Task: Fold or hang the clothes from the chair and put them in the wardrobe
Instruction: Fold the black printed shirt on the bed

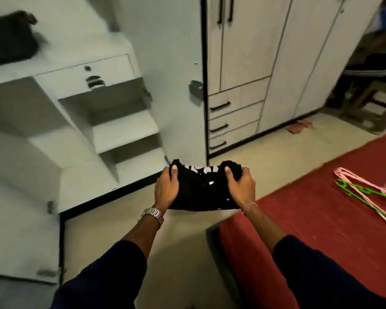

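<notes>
A folded black garment with white print hangs in the air between both hands, in front of the open wardrobe. My left hand grips its left edge, thumb on top. My right hand grips its right edge the same way. The wardrobe's white shelves and a locked inner drawer lie to the left and ahead. A dark item sits on an upper shelf at far left. The chair with dark clothes on it stands at far right.
The wardrobe's open door stands ahead, with closed doors and three drawers to its right. A bed with a red cover fills the lower right; pink and green hangers lie on it. Beige floor lies below the hands.
</notes>
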Tool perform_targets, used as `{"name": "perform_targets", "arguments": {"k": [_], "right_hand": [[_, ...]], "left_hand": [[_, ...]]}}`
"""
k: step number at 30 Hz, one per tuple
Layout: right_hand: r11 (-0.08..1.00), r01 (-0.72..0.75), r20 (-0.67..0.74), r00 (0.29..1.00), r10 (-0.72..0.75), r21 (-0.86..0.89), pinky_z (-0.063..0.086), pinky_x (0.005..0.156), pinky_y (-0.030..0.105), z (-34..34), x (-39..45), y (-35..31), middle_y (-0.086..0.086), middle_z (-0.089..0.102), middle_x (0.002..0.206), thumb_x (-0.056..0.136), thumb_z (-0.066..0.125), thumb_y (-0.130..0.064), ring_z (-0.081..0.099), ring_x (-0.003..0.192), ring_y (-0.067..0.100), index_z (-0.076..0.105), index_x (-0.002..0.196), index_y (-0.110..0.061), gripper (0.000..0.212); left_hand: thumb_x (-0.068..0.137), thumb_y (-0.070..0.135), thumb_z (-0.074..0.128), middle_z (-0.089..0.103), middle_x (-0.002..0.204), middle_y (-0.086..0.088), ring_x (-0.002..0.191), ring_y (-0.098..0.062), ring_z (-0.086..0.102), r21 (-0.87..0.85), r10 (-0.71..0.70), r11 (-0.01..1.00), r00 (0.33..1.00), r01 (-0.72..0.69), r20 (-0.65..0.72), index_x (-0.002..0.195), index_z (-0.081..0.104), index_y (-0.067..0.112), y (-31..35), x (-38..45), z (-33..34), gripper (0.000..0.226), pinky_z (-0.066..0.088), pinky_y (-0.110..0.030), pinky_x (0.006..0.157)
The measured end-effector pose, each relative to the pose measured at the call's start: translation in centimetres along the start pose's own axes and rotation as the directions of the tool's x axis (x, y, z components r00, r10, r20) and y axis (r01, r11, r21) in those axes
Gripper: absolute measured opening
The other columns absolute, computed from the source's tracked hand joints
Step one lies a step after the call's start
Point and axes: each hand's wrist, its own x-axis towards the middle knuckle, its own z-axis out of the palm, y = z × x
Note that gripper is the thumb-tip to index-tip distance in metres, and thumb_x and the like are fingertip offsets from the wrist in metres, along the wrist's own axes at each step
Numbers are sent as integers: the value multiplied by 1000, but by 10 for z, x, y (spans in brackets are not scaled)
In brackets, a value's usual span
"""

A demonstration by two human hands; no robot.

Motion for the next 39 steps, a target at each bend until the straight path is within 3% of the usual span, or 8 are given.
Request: {"name": "perform_targets", "arguments": {"k": [6, 12, 16, 20, 23, 29, 32, 39], "right_hand": [[994, 105, 186, 976, -111, 43, 51, 88, 33, 87, -10, -78, 9, 69, 109, 92, 63, -52, 65, 104, 28, 59, 115, -11, 48], [982, 172, 386, 903, -187, 73, 48, 80, 30, 175, -23, -164, 3, 61, 107, 93, 62, -52, 60, 97, 23, 55, 120, -10, 51], [975, 178, 496, 839, -223, 137, 57, 90, 42, 238, -30, -221, 4, 61, 114, 94, 61, -51, 63, 102, 24, 43, 133, -13, 58], [931, 319, 422, 830, -365, 178, 58, 88, 46, 298, -35, -274, 5, 61, 105, 95, 63, -40, 65, 97, 27, 35, 134, -23, 51], [860, 468, 338, 790, -511, 206, 56, 72, 41, 334, -37, -307, 7, 62, 87, 98, 60, -25, 63, 79, 26, 34, 129, -29, 41], [688, 706, 292, 630, -719, 169, 49, 65, 33, 402, -27, -366, 4, 67, 90, 101, 46, -8, 60, 69, 23, 50, 115, -21, 20], [674, 720, 311, 610, -729, 166, 41, 64, 25, 439, -14, -392, 6, 69, 89, 99, 44, -3, 59, 71, 17, 62, 104, -15, 22], [711, 661, 385, 608, -695, 239, 49, 99, 32, 520, 27, -471, 5, 71, 118, 96, 61, -26, 63, 111, 22, 70, 120, -20, 26]], "left_hand": [[106, 45, 34, 63, 91, -9, 88, -30, 58, -64, -144, 989, 975, 135, -167, 93, 57, 8, -33, 24, -107, 46, 42, -37, 76], [106, 35, 40, 62, 91, -10, 89, -31, 58, -171, -205, 972, 933, 159, -297, 86, 52, 11, -67, 57, -210, 33, 41, -36, 76], [107, 35, 38, 62, 89, -7, 90, -32, 59, -172, -212, 972, 909, 159, -357, 88, 53, 10, -89, 92, -277, 34, 41, -36, 76], [107, 34, 36, 62, 91, -8, 91, -31, 60, -126, -168, 984, 896, 127, -411, 92, 55, 8, -100, 136, -347, 36, 43, -38, 78], [108, 32, 35, 62, 97, -9, 91, -29, 58, -66, -132, 991, 880, 115, -457, 94, 54, 8, -106, 162, -391, 33, 40, -34, 77], [109, 33, 31, 60, 101, -6, 92, -23, 57, -13, -110, 992, 838, 122, -534, 112, 58, 5, -116, 214, -454, 38, 42, -35, 77], [109, 37, 30, 64, 104, -10, 94, -28, 62, -14, -114, 992, 820, 128, -562, 111, 59, 6, -121, 246, -481, 42, 50, -40, 80], [105, 42, 41, 68, 105, -19, 99, -36, 65, -219, -212, 970, 818, 109, -535, 101, 61, 6, -124, 344, -551, 42, 52, -41, 82]]}}
